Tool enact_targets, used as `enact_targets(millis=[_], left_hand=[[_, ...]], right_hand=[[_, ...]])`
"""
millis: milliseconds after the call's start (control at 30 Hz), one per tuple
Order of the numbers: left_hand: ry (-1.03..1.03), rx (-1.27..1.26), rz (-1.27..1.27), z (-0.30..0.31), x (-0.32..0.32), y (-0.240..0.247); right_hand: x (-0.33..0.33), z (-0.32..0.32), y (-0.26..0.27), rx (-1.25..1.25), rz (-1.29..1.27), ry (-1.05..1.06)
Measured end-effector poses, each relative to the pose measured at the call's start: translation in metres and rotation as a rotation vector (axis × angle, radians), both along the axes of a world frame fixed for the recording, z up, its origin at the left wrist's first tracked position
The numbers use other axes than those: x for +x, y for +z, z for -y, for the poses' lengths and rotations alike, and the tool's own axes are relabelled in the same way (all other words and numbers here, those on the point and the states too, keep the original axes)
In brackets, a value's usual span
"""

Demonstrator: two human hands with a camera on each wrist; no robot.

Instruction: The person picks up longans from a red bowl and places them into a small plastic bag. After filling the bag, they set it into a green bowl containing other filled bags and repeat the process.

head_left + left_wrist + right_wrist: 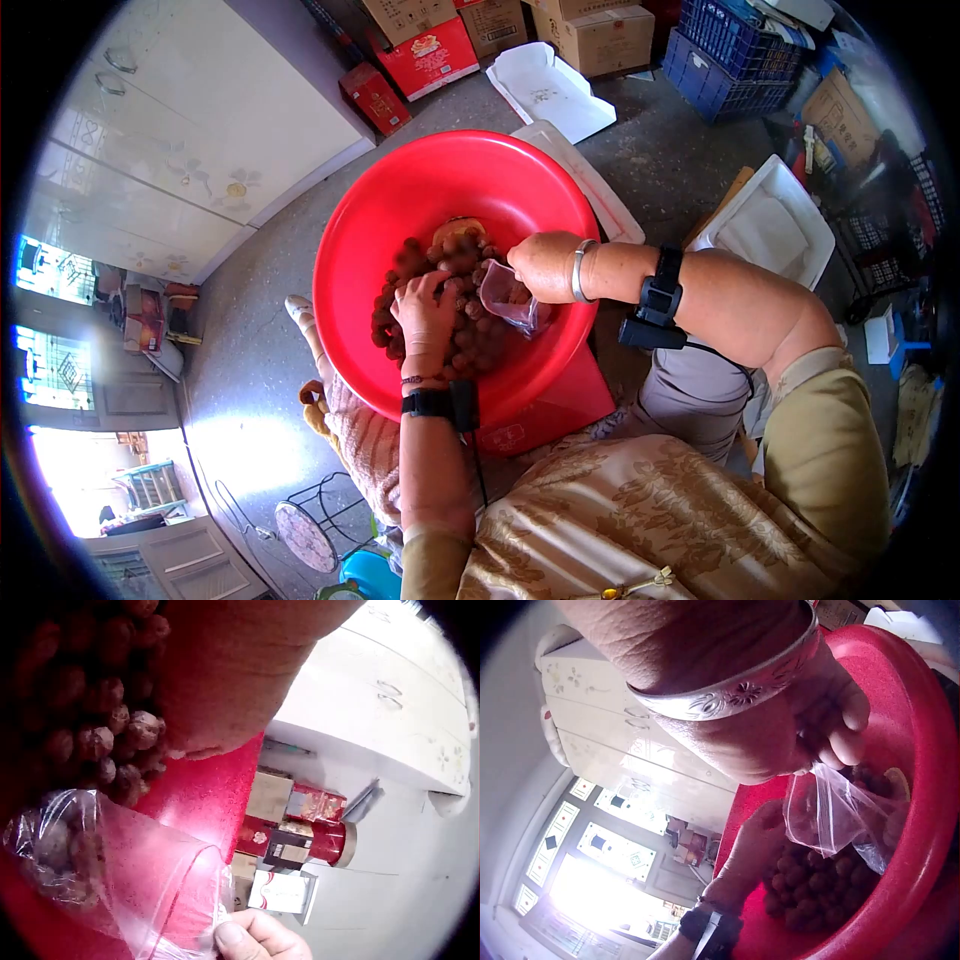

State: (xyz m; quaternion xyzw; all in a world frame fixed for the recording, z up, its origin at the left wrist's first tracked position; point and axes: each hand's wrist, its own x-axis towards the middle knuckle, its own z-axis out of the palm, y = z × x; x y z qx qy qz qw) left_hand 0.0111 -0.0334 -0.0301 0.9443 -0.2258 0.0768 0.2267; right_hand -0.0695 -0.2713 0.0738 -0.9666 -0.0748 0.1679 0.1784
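A heap of brown walnuts (480, 335) lies in a large red basin (370, 200). My left hand (425, 312) reaches down onto the walnuts near the middle of the heap, its fingertips hidden among them; I cannot tell whether it grips any. At the right side of the basin, my right hand (545, 265) pinches the rim of a clear plastic bag (515, 300). The bag's mouth gapes toward the left hand, and in the left wrist view several walnuts (56, 851) show through its far end. A tan, round-edged thing (458, 228) sits at the heap's far side.
The basin stands over a red box (560, 400), close before the person's knees. White foam trays (555, 90) and cardboard boxes (610, 40) are beyond it. Blue crates (715, 75) are stacked at the far right, and a white cabinet (200, 120) lines the left.
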Motion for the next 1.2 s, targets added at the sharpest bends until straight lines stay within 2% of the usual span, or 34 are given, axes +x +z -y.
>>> enact_targets(millis=[33, 133, 267, 567, 733, 767, 833, 867, 933, 1033, 1200], left_hand=[[0.000, 0.000, 0.000, 0.000, -0.002, -0.001], [-0.103, 0.222, -0.037, 0.000, -0.006, -0.005], [-0.124, 0.247, -0.023, -0.001, -0.004, -0.011], [-0.020, 0.170, -0.063, 0.004, 0.000, -0.009], [0.143, -0.144, -0.077, 0.002, 0.004, -0.013], [0.142, -0.144, -0.078, 0.000, 0.007, -0.015], [0.065, -0.517, -0.334, -0.003, 0.014, -0.014], [0.065, -0.518, -0.335, -0.004, 0.013, -0.016], [0.075, -0.817, -0.537, 0.005, -0.001, 0.010], [0.060, -0.909, -0.621, 0.013, -0.015, 0.039], [-0.036, -0.956, -0.644, 0.013, -0.017, 0.037]], right_hand=[[0.000, 0.000, 0.000, 0.000, 0.000, 0.000], [0.001, 0.000, -0.002, -0.007, -0.003, 0.012], [0.000, 0.000, 0.000, -0.006, -0.004, 0.008], [-0.001, 0.000, 0.001, -0.023, -0.012, 0.017], [-0.001, 0.001, -0.001, -0.020, -0.004, 0.013], [-0.002, 0.002, -0.002, -0.009, 0.012, 0.021], [-0.003, 0.002, -0.003, 0.003, 0.029, 0.030], [-0.003, 0.002, -0.003, 0.015, 0.037, 0.026], [-0.003, 0.002, -0.003, 0.026, 0.044, 0.022], [-0.002, 0.002, -0.001, -0.007, 0.016, 0.035], [-0.003, 0.002, 0.002, 0.004, 0.038, 0.048]])
